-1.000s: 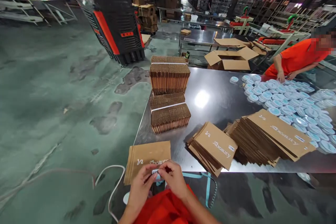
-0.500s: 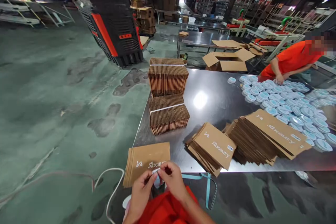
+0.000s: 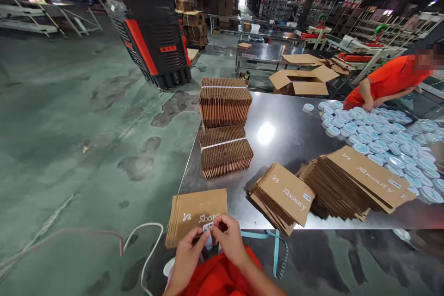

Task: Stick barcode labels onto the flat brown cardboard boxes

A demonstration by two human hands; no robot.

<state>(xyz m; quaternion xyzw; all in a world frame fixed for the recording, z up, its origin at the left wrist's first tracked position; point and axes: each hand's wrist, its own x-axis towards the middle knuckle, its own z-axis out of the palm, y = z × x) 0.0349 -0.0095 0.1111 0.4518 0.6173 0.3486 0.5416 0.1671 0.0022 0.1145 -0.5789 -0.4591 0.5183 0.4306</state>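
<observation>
Both my hands come together at the near left edge of the metal table. Between them is a small white label [image 3: 208,226] with dark print, part of a strip or backing that hangs below it. My left hand [image 3: 189,249] pinches its left side. My right hand [image 3: 227,238] pinches its right side, with thumb and forefinger closed. Just beyond my fingers lies a short stack of flat brown cardboard mailers [image 3: 197,203] printed "beauty", partly covered by my hands. A white disc, perhaps a label roll [image 3: 169,267], shows beside my left wrist.
Strapped bundles of folded cardboard [image 3: 227,152] stand at the table's left edge. Labelled mailers [image 3: 287,194] lie in piles to the right, near many round blue-white containers [image 3: 371,134]. A person in orange [image 3: 388,78] works at the far right. A blue strap [image 3: 275,254] hangs in front.
The printed label between my fingers shows more plainly now, raised slightly from its backing. My hands stay almost in place, and the view has shifted a little.
</observation>
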